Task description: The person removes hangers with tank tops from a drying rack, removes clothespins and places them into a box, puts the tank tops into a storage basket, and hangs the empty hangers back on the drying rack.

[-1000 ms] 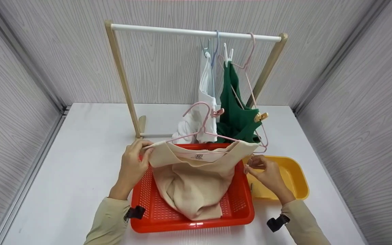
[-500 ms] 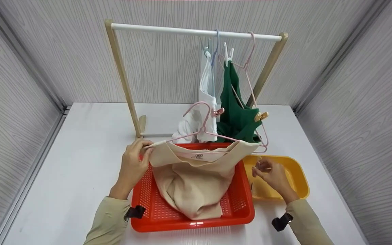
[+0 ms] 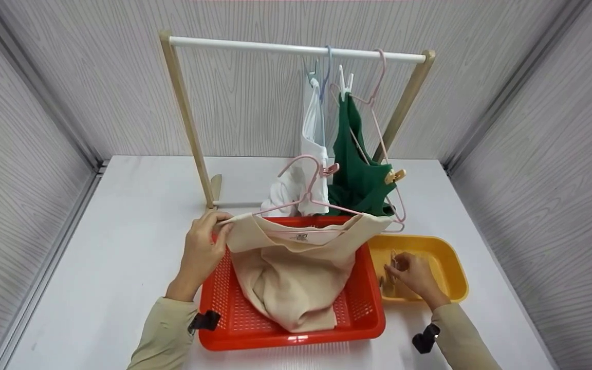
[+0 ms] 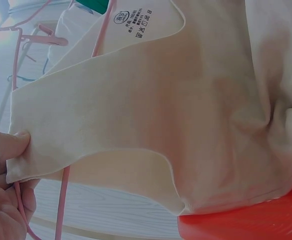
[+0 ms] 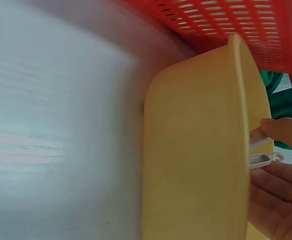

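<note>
Wht tbl [image 3: 95, 246]: LH [image 3: 202, 253] w/ top [image 3: 293, 277], RH [image 3: 414, 273] w/ clip [image 5: 259, 160]

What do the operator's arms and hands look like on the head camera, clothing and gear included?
The left sleeve and right sleeve are plain light khaki. A small black device sits at each cuff, left and right. The left hand and right hand are gloveless.

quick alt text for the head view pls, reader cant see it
A person's left hand grips one shoulder of a beige top on a pink hanger over a red basket, while their right hand pinches a clothespin at a yellow tub. Behind, a white garment and a green garment hang from a rack.
</note>
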`<state>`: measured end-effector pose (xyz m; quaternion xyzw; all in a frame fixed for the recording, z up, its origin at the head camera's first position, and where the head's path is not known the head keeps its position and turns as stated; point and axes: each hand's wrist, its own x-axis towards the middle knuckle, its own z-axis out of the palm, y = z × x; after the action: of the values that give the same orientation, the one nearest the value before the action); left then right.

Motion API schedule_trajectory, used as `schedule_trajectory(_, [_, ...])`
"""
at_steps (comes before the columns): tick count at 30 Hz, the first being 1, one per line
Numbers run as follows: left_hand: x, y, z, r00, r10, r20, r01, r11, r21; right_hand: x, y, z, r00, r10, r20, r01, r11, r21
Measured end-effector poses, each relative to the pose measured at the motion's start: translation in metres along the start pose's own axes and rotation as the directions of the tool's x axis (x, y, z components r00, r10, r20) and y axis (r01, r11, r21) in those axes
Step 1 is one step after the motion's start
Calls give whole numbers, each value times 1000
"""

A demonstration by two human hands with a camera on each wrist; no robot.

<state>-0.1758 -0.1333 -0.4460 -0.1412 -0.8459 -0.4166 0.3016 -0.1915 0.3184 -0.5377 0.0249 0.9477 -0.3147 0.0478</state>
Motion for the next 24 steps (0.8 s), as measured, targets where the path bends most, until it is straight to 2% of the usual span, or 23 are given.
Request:
schedule_trajectory(5, [0, 1, 0, 1000, -4, 5, 4, 1000, 1, 0, 5, 3, 1000, 12, 16, -12, 999, -40])
schedule_trajectory(17, [1, 0, 0, 999, 30, -13, -30, 999, -19, -3, 17, 8, 994, 62, 89, -50, 990, -136])
schedule_trajectory(24, [1, 0, 0, 1000, 25, -13, -25, 1000, -10, -4, 17, 7, 990, 92, 110, -80, 991, -107])
